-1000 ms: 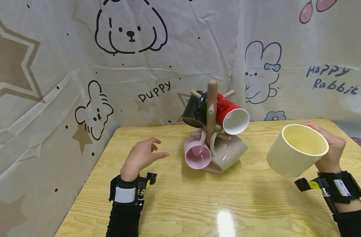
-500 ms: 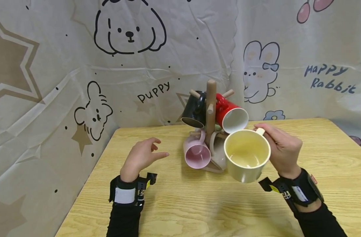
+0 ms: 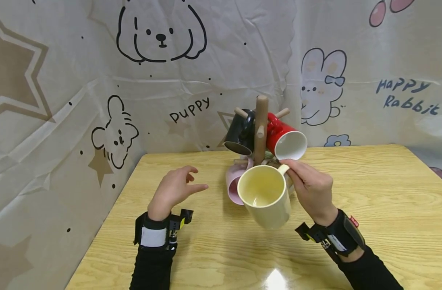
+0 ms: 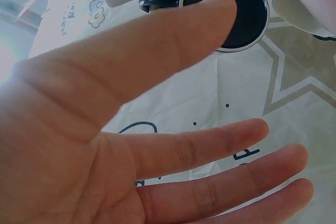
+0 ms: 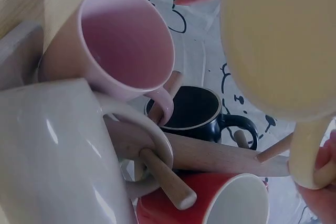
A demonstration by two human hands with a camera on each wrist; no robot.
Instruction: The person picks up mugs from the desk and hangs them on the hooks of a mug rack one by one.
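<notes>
My right hand (image 3: 313, 189) pinches the handle of a pale yellow mug (image 3: 268, 213), its mouth tilted up toward the head camera. In the head view this mug overlaps the lower front of a wooden mug tree (image 3: 261, 141). A black mug (image 3: 239, 135) and a red mug (image 3: 283, 135) hang on upper pegs. Lower down are a pink mug (image 3: 233, 183) and a glossy beige mug (image 5: 52, 150), the latter mostly hidden from the head view. My left hand (image 3: 173, 189) hovers left of the tree, fingers relaxed, holding nothing.
The mug tree stands on a light wood-grain table (image 3: 369, 193). Behind and to the left hangs a pale cloth (image 3: 170, 84) printed with cartoon animals and stars. In the right wrist view, a bare peg (image 5: 275, 148) sticks out close to the yellow mug's handle.
My right hand has carried the yellow mug leftward from the right side to in front of the mug tree, covering the beige mug. The left hand has stayed in place.
</notes>
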